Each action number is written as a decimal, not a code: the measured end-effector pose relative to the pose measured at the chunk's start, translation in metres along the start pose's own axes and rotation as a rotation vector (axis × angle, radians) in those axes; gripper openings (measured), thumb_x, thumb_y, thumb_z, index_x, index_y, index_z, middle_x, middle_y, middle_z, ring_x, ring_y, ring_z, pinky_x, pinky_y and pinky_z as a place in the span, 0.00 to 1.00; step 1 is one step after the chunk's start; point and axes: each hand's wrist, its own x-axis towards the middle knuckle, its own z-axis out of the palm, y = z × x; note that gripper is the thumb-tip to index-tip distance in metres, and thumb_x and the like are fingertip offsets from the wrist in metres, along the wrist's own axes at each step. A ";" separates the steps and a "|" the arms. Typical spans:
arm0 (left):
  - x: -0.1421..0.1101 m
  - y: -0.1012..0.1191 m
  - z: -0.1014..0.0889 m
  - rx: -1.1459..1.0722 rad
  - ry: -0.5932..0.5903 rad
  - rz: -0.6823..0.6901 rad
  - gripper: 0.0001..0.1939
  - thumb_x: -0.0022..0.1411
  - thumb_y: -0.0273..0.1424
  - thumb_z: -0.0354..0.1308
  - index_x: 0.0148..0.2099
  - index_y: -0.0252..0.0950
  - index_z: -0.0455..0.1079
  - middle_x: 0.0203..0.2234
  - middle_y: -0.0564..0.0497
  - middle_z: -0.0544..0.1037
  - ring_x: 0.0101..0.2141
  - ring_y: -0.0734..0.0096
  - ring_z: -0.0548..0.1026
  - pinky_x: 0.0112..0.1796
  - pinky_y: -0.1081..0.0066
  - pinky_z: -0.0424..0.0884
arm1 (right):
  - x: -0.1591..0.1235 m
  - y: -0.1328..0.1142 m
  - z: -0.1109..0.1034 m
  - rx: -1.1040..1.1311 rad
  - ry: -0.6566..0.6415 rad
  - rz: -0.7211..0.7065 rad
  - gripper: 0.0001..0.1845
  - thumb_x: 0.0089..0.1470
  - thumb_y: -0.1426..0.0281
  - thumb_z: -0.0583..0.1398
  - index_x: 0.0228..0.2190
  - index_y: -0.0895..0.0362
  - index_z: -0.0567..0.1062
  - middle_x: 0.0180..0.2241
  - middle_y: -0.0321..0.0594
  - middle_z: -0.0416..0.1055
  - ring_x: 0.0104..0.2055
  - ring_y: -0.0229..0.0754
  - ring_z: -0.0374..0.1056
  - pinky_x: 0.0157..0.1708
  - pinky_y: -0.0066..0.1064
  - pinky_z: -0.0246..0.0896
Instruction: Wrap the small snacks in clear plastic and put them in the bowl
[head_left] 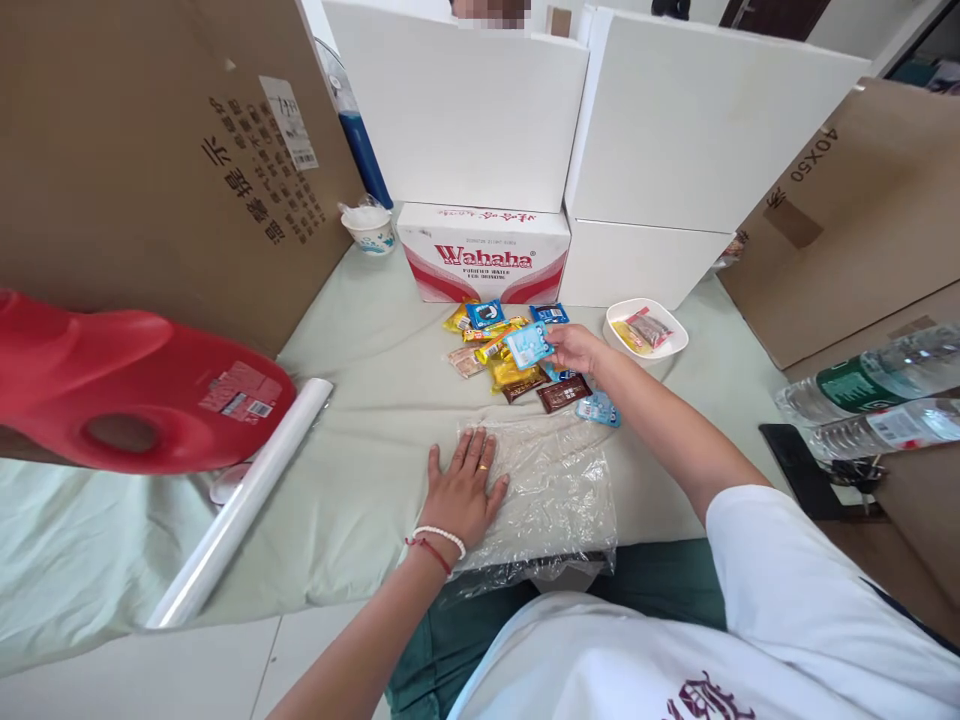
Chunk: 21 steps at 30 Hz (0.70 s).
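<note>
Pale green cloth covers the work surface, which is walled in by brown cardboard panels at the left and right and white boxes at the back. A red-and-white Wahaha carton stands on the cloth in front of the white boxes, with a small paper cup just to its left.

Left hand: laid flat, palm down, fingers spread, pressing on the near-left part of a sheet of clear plastic film. The film lies spread on the cloth at the near edge, and its near edge hangs over the surface. The hand grips nothing.

Right hand: reached forward over the film, fingers closed around a light blue snack packet. The packet is held just above a loose pile of small wrapped snacks lying between the film and the Wahaha carton. The pile includes yellow, brown and blue wrappers; a brown packet and another light blue one lie nearest the film's far edge.

A white bowl holding a few more wrapped items sits just right of the right hand. A roll of clear film lies diagonally on the cloth well to the left of the left hand, beside a large red jug. Two plastic water bottles lie on their sides at the far right.
</note>
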 end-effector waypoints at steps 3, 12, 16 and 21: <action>-0.001 0.001 -0.001 0.001 0.001 -0.002 0.32 0.75 0.44 0.41 0.75 0.37 0.55 0.73 0.39 0.56 0.72 0.49 0.55 0.68 0.33 0.41 | 0.010 -0.003 -0.005 -0.094 0.120 -0.035 0.07 0.57 0.76 0.58 0.38 0.55 0.69 0.34 0.40 0.76 0.38 0.43 0.76 0.42 0.40 0.77; -0.001 -0.002 0.004 -0.030 0.004 -0.004 0.33 0.75 0.45 0.40 0.75 0.36 0.55 0.74 0.41 0.54 0.73 0.51 0.53 0.68 0.33 0.37 | 0.007 0.001 -0.047 -0.775 0.268 -0.289 0.23 0.49 0.80 0.62 0.49 0.60 0.77 0.58 0.56 0.70 0.66 0.59 0.58 0.66 0.48 0.52; -0.001 -0.002 0.003 -0.030 -0.009 -0.009 0.33 0.75 0.45 0.40 0.74 0.37 0.55 0.74 0.42 0.54 0.73 0.51 0.53 0.68 0.33 0.38 | 0.033 -0.005 -0.012 -1.380 -0.205 -0.591 0.35 0.49 0.82 0.60 0.59 0.59 0.73 0.63 0.52 0.67 0.67 0.57 0.55 0.67 0.46 0.49; -0.001 -0.002 0.000 -0.056 -0.021 -0.016 0.33 0.75 0.47 0.40 0.74 0.38 0.56 0.74 0.43 0.55 0.73 0.52 0.53 0.69 0.34 0.39 | 0.048 0.001 0.012 -1.612 -0.181 -0.572 0.28 0.53 0.74 0.62 0.56 0.60 0.76 0.57 0.57 0.70 0.61 0.63 0.59 0.60 0.52 0.54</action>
